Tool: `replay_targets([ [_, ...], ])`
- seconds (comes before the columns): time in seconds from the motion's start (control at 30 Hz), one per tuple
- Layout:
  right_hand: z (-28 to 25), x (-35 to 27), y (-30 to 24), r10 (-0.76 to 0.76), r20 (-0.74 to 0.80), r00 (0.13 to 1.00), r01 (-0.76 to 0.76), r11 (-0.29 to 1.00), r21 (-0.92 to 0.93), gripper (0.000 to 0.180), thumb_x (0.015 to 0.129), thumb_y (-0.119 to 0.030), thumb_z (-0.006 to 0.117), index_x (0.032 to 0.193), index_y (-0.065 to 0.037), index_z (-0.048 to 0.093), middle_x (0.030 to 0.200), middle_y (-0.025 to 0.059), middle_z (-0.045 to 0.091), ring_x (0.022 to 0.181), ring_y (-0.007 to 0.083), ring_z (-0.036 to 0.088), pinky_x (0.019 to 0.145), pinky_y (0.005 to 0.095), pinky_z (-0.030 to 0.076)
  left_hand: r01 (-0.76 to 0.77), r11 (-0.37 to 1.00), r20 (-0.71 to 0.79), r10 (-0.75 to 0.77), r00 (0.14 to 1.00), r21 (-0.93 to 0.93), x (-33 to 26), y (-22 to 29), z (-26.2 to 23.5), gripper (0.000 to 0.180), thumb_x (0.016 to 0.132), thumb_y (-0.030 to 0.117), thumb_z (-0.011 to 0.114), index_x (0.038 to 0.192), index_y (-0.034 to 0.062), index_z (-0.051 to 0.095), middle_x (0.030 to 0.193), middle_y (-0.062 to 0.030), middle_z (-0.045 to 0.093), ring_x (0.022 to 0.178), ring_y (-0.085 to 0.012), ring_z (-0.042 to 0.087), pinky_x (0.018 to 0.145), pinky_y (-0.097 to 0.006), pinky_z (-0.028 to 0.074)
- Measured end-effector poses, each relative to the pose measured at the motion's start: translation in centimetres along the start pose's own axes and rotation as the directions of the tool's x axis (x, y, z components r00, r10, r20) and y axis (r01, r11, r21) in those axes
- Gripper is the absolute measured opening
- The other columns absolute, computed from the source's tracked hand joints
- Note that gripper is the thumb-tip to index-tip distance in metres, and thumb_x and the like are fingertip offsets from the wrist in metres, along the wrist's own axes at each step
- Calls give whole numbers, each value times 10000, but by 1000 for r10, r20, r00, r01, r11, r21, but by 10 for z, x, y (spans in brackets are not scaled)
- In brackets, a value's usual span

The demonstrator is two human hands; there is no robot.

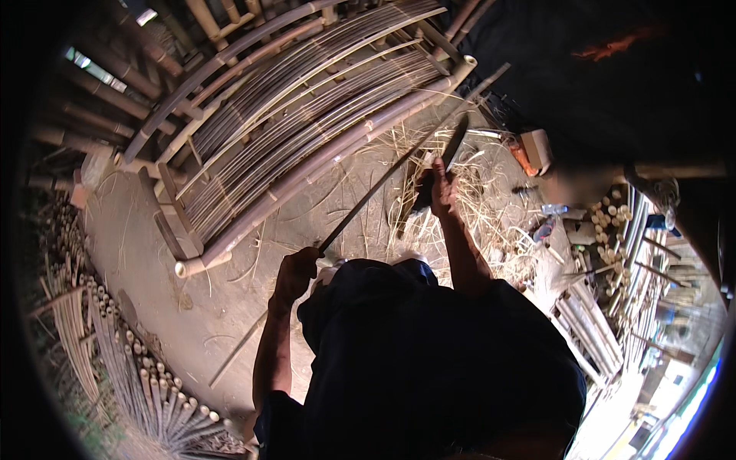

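My left hand [297, 274] is closed around a long, narrow bamboo strip [368, 198]. The strip runs slantwise from the lower left, through that hand, to the far right. My right hand [442, 189] grips a knife with a broad dark blade [457, 142], its tip pointing away from me. The blade is beside the strip, and I cannot tell whether they touch. Shade hides the knife's handle and part of the right fingers. Pale, curly bamboo shavings [494, 230] lie on the ground under and around the right hand.
A slatted bamboo bench [268, 201] stands ahead to the left. Bundles of cut bamboo poles [165, 402] lie at lower left, with more poles [586, 330] at the right. A plastic bottle [553, 209] and a small box [536, 148] lie beyond the shavings on the earthen floor [153, 261].
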State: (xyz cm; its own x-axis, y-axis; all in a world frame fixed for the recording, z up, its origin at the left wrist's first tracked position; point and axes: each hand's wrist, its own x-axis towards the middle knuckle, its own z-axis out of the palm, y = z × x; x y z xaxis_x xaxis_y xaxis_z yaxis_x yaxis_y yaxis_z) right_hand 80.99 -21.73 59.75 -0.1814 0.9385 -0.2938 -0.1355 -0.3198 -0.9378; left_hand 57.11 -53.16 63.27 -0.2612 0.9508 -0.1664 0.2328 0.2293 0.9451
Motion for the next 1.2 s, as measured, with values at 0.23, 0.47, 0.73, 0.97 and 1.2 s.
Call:
replay_targets([
  [0.23, 102, -2, -26, 139, 125, 982, -132, 989, -63, 435, 878, -357, 697, 1131, -5, 660, 960, 117, 716, 653, 165, 617, 619, 299, 521, -40, 996, 58, 36, 998, 79, 59, 42, -24, 347, 1023, 296, 452, 1065, 10, 645, 577, -45, 528, 554, -117, 530, 550, -286, 424],
  [0.47, 74, 71, -116, -178, 134, 975, 193, 974, -114, 545, 883, -497, 647, 1059, 18, 678, 884, 131, 704, 666, 165, 653, 629, 325, 535, 144, 984, 168, -161, 973, 105, 29, 51, -38, 245, 968, 134, 447, 1102, 2, 604, 901, -112, 678, 620, -131, 568, 594, -296, 477],
  [0.73, 16, 75, -192, -246, 388, 888, 319, 938, -137, 543, 898, -513, 633, 915, 29, 593, 700, 95, 645, 606, 160, 639, 552, 302, 522, -184, 897, 156, 131, 979, 402, 40, 111, -18, 415, 895, 23, 461, 1295, 42, 573, 794, -47, 625, 609, -136, 581, 548, -273, 446],
  [0.97, -9, 72, -199, -90, 478, 874, 258, 919, -299, 480, 923, -473, 620, 857, 0, 577, 622, 60, 603, 520, 151, 612, 483, 301, 495, 351, 827, 385, -180, 905, -438, 44, 130, -14, 456, 1003, 156, 493, 1392, -71, 422, 571, 85, 297, 427, -14, 305, 384, -190, 220],
  [1.2, -6, 54, -217, 136, 620, 773, 230, 850, -473, 493, 930, -475, 604, 953, 18, 597, 604, 54, 588, 511, 153, 615, 455, 303, 484, 368, 874, 393, -232, 890, -317, 46, 136, -28, 462, 1003, 168, 499, 1402, -52, 418, 566, 84, 303, 428, -19, 295, 380, -197, 227],
])
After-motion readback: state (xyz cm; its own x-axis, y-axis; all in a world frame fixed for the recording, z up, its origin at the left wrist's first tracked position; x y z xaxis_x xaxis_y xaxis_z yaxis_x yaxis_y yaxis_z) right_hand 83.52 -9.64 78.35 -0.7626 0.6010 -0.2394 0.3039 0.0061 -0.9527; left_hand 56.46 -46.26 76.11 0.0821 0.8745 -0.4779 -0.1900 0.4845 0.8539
